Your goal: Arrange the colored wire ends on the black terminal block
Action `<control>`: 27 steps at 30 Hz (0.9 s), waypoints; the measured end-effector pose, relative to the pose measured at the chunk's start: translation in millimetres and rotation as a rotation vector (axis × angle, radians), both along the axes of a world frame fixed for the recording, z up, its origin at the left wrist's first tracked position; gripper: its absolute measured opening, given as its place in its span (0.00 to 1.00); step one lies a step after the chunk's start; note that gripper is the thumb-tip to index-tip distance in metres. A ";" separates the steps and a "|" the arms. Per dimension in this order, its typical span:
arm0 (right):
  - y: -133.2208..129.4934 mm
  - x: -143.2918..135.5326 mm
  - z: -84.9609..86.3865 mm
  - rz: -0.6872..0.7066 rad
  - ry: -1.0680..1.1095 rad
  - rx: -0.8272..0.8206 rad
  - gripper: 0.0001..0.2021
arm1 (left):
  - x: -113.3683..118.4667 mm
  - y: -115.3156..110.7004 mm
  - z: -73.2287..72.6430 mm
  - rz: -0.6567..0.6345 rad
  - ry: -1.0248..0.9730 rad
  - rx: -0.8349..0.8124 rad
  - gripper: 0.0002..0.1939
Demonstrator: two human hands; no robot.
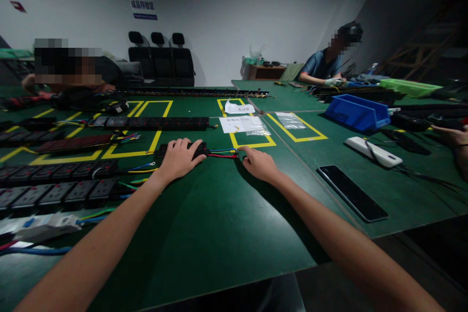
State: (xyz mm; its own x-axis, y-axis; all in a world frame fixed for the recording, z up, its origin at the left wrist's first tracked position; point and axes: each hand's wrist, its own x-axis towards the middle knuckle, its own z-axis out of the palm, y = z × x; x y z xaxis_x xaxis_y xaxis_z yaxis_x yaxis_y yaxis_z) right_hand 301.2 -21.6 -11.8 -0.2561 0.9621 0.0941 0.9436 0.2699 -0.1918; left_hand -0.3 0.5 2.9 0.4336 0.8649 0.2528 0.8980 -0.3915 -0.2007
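Nearest the camera, both bare forearms extended forward over the green table [219,234]. The left hand [180,157] lay palm down, fingers spread and curled loosely over the near end of a short black socket module [183,148], pressing on it rather than gripping it. The module sat on the table surface just inside the edge of a yellow tape rectangle [161,122]. The right hand [260,163] rested beside it, fingers mostly folded, with the index finger extended and touching the ends of the coloured wires [223,153] that ran out of the module's right end; whether it pinched a wire could not be determined.

To the left, rows of black socket strips [58,190] lay side by side with loose leads. To the right, a dark phone [351,192] lay flat near the table edge, with a white power strip [373,151] beyond it and a blue bin [356,112] further back.

Beyond the hands, paper sheets [239,123] and a clear bag [290,120] lay within yellow markings. A long black strip [193,92] spanned the far table. A seated person [325,66] worked at the far right, another person [69,70] at the far left. Black chairs [161,61] stood against the wall.
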 end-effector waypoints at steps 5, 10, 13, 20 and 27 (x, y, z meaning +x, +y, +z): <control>0.1 -0.3 0.8 -0.009 -0.002 -0.017 0.25 | -0.5 1.1 -0.8 -0.008 -0.016 -0.005 0.39; 0.4 -0.2 1.0 -0.010 -0.001 -0.017 0.25 | -0.6 1.0 -0.3 0.003 0.010 -0.005 0.39; -0.1 -0.2 1.6 -0.008 -0.008 -0.019 0.25 | -0.1 -0.1 0.8 0.000 -0.003 -0.015 0.38; -2.1 -1.0 4.5 -0.008 -0.009 -0.027 0.25 | 0.5 -1.0 1.3 0.002 0.001 -0.011 0.39; -2.5 -1.1 4.6 -0.008 -0.015 -0.021 0.25 | 0.9 -1.3 0.8 0.008 0.020 0.002 0.38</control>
State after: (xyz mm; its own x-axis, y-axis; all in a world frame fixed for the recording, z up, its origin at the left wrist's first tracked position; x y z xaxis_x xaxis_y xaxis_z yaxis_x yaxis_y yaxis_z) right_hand 300.1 -24.2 -7.2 -0.2494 0.9659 0.0701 0.9486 0.2582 -0.1828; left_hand 0.6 -0.8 3.7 0.4311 0.8682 0.2457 0.8972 -0.3835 -0.2188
